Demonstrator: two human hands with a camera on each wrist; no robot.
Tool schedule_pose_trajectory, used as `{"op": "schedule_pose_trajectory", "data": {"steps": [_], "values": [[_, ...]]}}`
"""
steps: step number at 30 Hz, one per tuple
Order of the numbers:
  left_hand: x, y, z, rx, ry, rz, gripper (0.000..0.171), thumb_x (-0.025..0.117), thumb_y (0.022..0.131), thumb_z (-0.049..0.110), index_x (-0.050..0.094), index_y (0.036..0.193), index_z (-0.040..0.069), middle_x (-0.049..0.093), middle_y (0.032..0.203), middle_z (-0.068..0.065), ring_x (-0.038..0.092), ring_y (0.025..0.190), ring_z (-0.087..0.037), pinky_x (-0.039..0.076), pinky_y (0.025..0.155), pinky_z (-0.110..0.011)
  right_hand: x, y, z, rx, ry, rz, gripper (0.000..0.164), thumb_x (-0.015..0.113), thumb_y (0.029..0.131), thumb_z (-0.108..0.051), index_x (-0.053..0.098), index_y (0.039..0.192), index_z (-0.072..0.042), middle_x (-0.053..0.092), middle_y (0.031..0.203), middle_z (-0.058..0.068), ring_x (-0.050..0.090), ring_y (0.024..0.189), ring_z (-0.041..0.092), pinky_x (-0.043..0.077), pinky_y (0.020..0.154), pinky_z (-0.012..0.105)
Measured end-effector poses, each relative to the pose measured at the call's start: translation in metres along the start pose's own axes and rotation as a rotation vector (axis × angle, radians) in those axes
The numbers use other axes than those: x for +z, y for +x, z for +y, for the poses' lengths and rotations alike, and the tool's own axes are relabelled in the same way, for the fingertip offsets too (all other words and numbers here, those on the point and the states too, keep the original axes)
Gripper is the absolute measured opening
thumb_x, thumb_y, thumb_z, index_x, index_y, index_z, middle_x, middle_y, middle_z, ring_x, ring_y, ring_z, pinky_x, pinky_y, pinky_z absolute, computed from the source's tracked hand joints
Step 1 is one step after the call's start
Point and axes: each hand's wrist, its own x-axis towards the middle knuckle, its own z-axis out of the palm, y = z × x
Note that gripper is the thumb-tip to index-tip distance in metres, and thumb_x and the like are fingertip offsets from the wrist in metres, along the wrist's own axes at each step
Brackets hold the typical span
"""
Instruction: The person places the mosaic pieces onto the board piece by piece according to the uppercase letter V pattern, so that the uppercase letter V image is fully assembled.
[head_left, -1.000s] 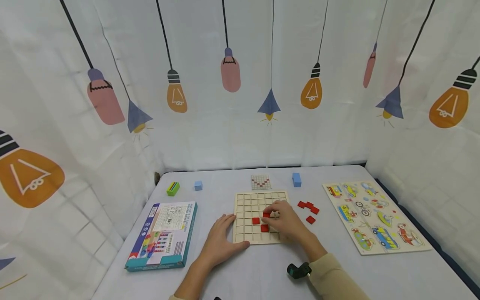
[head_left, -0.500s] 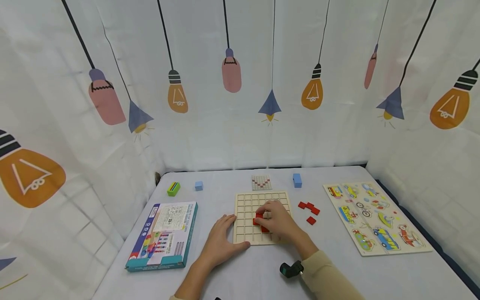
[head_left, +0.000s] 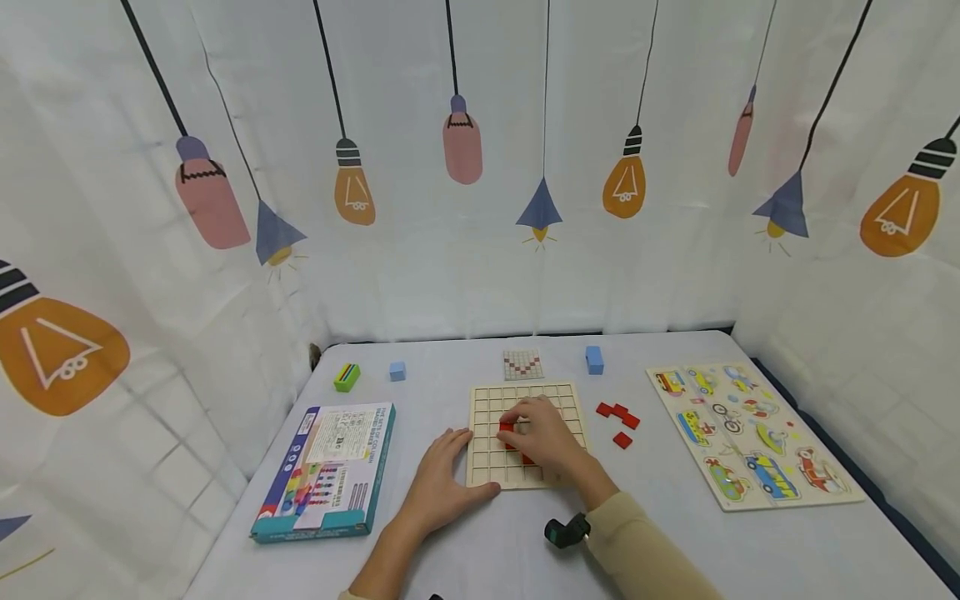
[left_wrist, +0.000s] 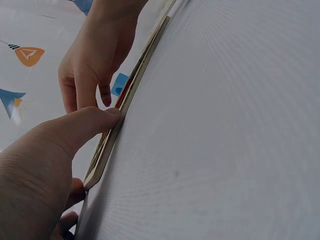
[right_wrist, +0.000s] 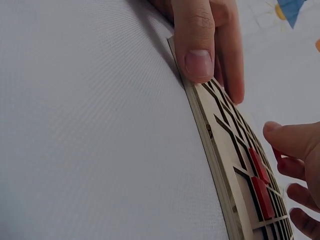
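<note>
A wooden grid board (head_left: 491, 477) lies on the table in front of me. My left hand (head_left: 442, 479) rests at its near left corner, fingertips at the left side and thumb on the near edge. Over the board's middle, my right hand (head_left: 546, 433) pinches a small red square tile (head_left: 507, 427); its edge shows between thumb and fingers in the right wrist view (right_wrist: 276, 154). Two more red tiles (right_wrist: 262, 197) sit in the grid's cells, partly hidden by the right hand in the head view. Several loose red tiles (head_left: 622, 440) lie right of the board.
Behind the board lies a small pattern card (head_left: 522, 365) with red squares. Blue blocks (head_left: 594, 360) and a green striped block (head_left: 347, 377) stand at the back. A flat boxed set (head_left: 322, 471) is at left, a picture puzzle board (head_left: 750, 433) at right.
The right hand has moved left across the board with the red tile pinched in its fingers. The left hand and the board have stayed in place.
</note>
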Motion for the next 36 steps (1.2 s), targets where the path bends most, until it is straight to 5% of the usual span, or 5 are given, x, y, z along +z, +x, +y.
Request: {"op": "schedule_pose_trajectory", "data": {"steps": [10,28,36], "values": [[0.001,0.001,-0.001,-0.001,0.009,-0.005,0.109,0.092,0.077,0.071,0.057,0.161,0.012,0.056,0.17,-0.006,0.036,0.168,-0.038,0.035,0.133,-0.069,0.01,0.011,0.002,0.006,-0.073,-0.04,0.023,0.088,0.097,-0.039,0.086,0.114,-0.025,0.077,0.112,-0.012,0.057,0.107,0.013,0.053,0.097,0.037],[-0.001,0.001,0.0,-0.013,0.0,-0.01,0.107,0.093,0.077,0.069,0.058,0.162,0.014,0.055,0.17,-0.007,0.036,0.168,-0.039,0.035,0.132,-0.071,0.02,0.022,0.002,-0.008,-0.146,-0.048,0.026,0.089,0.095,-0.043,0.086,0.116,-0.028,0.076,0.119,-0.008,0.058,0.115,0.02,0.048,0.108,0.058],[-0.001,0.001,0.0,-0.004,0.0,-0.009,0.107,0.093,0.077,0.069,0.058,0.161,0.013,0.055,0.17,-0.007,0.036,0.168,-0.039,0.035,0.132,-0.071,0.018,0.017,0.0,0.002,-0.142,-0.065,0.026,0.086,0.098,-0.04,0.085,0.121,-0.028,0.075,0.127,-0.007,0.056,0.12,0.02,0.045,0.107,0.054]]}}
